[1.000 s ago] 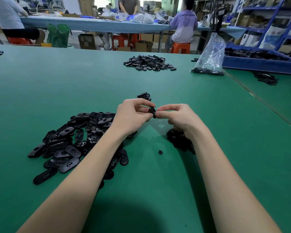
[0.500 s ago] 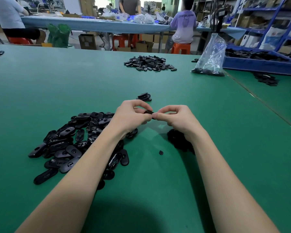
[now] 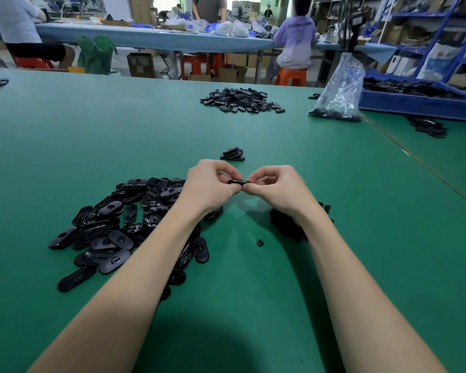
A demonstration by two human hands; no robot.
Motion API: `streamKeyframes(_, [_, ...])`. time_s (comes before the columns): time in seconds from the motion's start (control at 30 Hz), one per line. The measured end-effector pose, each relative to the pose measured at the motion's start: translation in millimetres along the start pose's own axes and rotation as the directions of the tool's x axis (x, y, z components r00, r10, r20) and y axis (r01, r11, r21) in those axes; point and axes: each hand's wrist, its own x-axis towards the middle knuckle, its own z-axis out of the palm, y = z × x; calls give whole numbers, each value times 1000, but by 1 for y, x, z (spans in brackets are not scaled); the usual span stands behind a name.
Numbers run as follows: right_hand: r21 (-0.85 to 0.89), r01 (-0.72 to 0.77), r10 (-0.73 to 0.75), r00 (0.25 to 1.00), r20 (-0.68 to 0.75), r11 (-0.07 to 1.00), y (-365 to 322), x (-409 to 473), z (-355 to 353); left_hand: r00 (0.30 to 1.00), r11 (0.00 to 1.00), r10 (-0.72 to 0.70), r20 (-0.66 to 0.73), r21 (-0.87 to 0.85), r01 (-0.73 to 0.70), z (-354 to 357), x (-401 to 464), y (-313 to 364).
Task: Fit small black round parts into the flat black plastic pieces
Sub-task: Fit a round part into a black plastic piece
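Our left hand (image 3: 213,184) and right hand (image 3: 276,185) both pinch one flat piece (image 3: 236,181) — it now lies level, no longer turned upright. We judge the round part is being pressed in.

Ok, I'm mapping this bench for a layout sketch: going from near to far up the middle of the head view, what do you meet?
Single small black round part → flat black plastic piece pinched by left hand and right hand → small stack of black oval pieces → far heap of black pieces.
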Motion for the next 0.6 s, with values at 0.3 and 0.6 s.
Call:
streamKeyframes(0.3, [25,50,-49,998,-31,998,3,-4,0,999,1000,15,30,13,-16,-1,2,-6])
streamKeyframes(0.6, [62,82,-78,995,-64,995,3,-3,2,980,975,199,6,100,-198,0,3,-5])
